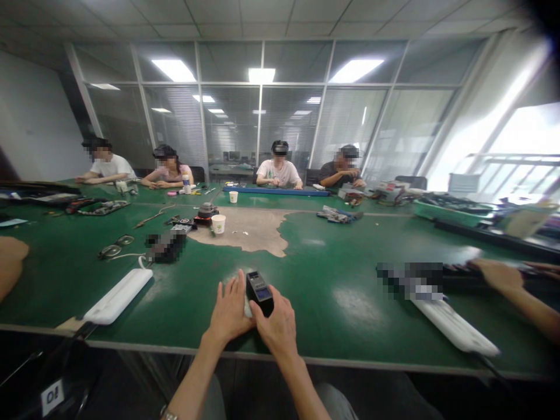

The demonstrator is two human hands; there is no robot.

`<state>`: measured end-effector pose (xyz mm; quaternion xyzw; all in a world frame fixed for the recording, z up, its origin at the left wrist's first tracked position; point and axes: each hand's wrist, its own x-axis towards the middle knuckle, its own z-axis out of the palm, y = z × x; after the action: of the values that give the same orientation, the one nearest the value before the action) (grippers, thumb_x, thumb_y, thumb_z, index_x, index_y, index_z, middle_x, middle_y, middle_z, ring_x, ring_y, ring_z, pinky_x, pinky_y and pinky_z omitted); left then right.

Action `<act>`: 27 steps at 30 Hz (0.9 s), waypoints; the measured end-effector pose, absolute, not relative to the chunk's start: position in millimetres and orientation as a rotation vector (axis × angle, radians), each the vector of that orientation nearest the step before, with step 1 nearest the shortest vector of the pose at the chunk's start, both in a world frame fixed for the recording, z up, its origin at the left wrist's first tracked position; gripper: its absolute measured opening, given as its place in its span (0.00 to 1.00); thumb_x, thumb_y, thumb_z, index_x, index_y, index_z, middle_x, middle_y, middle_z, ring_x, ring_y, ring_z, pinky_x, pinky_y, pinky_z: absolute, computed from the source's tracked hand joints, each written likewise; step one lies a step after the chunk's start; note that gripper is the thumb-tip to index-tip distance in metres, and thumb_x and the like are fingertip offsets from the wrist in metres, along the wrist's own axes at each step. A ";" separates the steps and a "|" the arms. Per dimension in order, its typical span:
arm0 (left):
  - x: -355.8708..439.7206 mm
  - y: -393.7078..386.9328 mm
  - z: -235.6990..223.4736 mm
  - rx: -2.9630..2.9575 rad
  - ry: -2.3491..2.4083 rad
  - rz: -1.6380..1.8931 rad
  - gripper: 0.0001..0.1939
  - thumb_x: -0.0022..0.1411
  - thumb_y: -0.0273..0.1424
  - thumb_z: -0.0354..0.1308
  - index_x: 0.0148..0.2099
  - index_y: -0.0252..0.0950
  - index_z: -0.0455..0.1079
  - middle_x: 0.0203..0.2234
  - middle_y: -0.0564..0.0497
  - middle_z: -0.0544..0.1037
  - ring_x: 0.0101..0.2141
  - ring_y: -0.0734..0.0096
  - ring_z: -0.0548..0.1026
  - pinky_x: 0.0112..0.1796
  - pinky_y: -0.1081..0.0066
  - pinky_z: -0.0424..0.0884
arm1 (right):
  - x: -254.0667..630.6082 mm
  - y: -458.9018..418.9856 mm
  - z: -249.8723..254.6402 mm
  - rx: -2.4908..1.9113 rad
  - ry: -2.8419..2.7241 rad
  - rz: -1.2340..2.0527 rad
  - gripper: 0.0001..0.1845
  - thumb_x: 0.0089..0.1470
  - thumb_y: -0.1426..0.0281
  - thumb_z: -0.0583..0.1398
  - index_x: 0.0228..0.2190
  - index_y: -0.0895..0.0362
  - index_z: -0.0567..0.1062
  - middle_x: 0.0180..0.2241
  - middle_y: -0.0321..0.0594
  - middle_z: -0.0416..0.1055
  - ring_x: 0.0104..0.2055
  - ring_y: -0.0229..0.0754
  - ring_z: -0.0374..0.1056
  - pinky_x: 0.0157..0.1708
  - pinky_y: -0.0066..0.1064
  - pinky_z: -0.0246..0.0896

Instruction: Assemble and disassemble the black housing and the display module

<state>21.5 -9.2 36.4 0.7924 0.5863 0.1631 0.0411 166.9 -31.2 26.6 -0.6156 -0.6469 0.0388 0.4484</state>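
A small black box-shaped device (261, 290), with a little bluish screen and a row of small marks on its upper face, stands near the front edge of the green table (324, 326). My right hand (280, 324) is closed around its near right side, the thumb along the near left edge. On the other side my left hand (228, 309) lies with its fingers stretched forward, its palm turned toward the device. Something pale shows in the narrow gap between the left hand and the device; I cannot make out what it is.
White power strips (119, 296) lie to the left and right (455, 326). Ahead are a paper cup (219, 224), a brown sheet (258, 224), glasses (116, 248) and gloves (336, 214). A neighbour's hand (499, 274) reaches in at right. Several people sit opposite.
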 end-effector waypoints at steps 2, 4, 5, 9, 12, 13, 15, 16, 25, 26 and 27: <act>21.6 -9.5 37.7 2.427 1.796 0.490 0.52 0.54 0.42 0.47 0.69 0.27 0.21 0.67 0.40 0.49 0.65 0.53 0.47 0.62 0.50 0.38 | 167.3 -31.4 25.9 -1.497 -1.629 0.126 0.28 0.52 0.58 0.60 0.51 0.59 0.70 0.48 0.48 0.72 0.50 0.50 0.67 0.51 0.40 0.59; 21.8 -9.8 38.8 2.426 1.795 0.469 0.52 0.54 0.42 0.48 0.69 0.27 0.21 0.67 0.40 0.48 0.65 0.52 0.46 0.62 0.50 0.37 | 167.9 -32.8 24.9 -1.487 -1.640 0.136 0.27 0.52 0.58 0.60 0.51 0.58 0.70 0.48 0.47 0.72 0.50 0.49 0.66 0.52 0.40 0.59; 21.9 -10.0 39.2 2.426 1.794 0.461 0.53 0.53 0.43 0.48 0.69 0.27 0.21 0.67 0.40 0.48 0.66 0.52 0.46 0.62 0.50 0.37 | 168.0 -33.4 24.0 -1.489 -1.640 0.134 0.27 0.53 0.58 0.60 0.52 0.58 0.69 0.49 0.47 0.72 0.51 0.49 0.66 0.52 0.40 0.59; 22.3 -10.0 38.2 2.438 1.805 0.452 0.52 0.54 0.44 0.47 0.70 0.27 0.23 0.68 0.40 0.48 0.66 0.52 0.46 0.63 0.50 0.37 | 166.9 -34.1 20.9 -1.531 -1.598 0.081 0.31 0.53 0.56 0.60 0.53 0.62 0.68 0.49 0.51 0.72 0.51 0.51 0.66 0.52 0.41 0.58; 22.5 -8.5 35.2 2.443 1.837 0.435 0.49 0.56 0.44 0.46 0.70 0.26 0.28 0.67 0.40 0.48 0.66 0.52 0.46 0.63 0.50 0.37 | 165.4 -34.3 23.8 -1.551 -1.581 0.055 0.29 0.54 0.56 0.59 0.51 0.61 0.69 0.47 0.50 0.73 0.49 0.50 0.67 0.50 0.39 0.59; 22.5 -7.8 34.1 2.442 1.847 0.426 0.48 0.56 0.45 0.45 0.70 0.25 0.30 0.67 0.40 0.48 0.66 0.52 0.46 0.63 0.50 0.37 | 165.0 -34.6 25.7 -1.560 -1.588 0.059 0.26 0.54 0.57 0.59 0.50 0.60 0.70 0.46 0.49 0.73 0.48 0.49 0.68 0.49 0.39 0.60; 22.4 -6.5 32.5 2.445 1.863 0.410 0.47 0.57 0.46 0.45 0.70 0.25 0.35 0.67 0.39 0.48 0.66 0.52 0.47 0.63 0.50 0.37 | 164.5 -35.8 30.0 -1.588 -1.598 0.074 0.23 0.55 0.59 0.58 0.48 0.59 0.71 0.43 0.47 0.74 0.46 0.48 0.68 0.47 0.37 0.60; 22.3 -5.9 32.0 2.451 1.866 0.407 0.46 0.58 0.47 0.44 0.70 0.25 0.37 0.67 0.39 0.49 0.66 0.51 0.47 0.63 0.50 0.37 | 164.4 -36.5 31.9 -1.604 -1.597 0.079 0.22 0.55 0.60 0.58 0.48 0.59 0.71 0.42 0.47 0.75 0.45 0.48 0.69 0.46 0.37 0.60; 20.0 -4.5 31.5 2.465 1.842 0.413 0.47 0.59 0.54 0.45 0.70 0.27 0.42 0.67 0.39 0.50 0.65 0.50 0.48 0.63 0.48 0.39 | 163.0 -35.1 49.3 -1.607 -1.546 0.149 0.23 0.55 0.58 0.58 0.48 0.58 0.72 0.42 0.46 0.74 0.45 0.49 0.68 0.47 0.36 0.59; 19.9 -4.4 31.4 2.468 1.834 0.414 0.48 0.58 0.55 0.46 0.70 0.27 0.42 0.67 0.39 0.50 0.66 0.50 0.47 0.63 0.48 0.39 | 164.1 -34.2 53.7 -1.600 -1.538 0.154 0.23 0.55 0.58 0.57 0.48 0.58 0.72 0.42 0.47 0.74 0.45 0.49 0.68 0.47 0.36 0.59; 19.8 -4.3 31.3 2.471 1.827 0.415 0.49 0.58 0.57 0.46 0.70 0.28 0.43 0.67 0.39 0.50 0.66 0.49 0.47 0.63 0.48 0.40 | 166.1 -33.0 58.4 -1.591 -1.528 0.156 0.24 0.55 0.57 0.57 0.49 0.59 0.71 0.42 0.47 0.74 0.45 0.48 0.68 0.47 0.36 0.59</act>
<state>19.8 -4.3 31.3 0.7966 0.5891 0.1336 0.0203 166.1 -33.0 58.4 -0.6431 -0.6174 0.0631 0.4486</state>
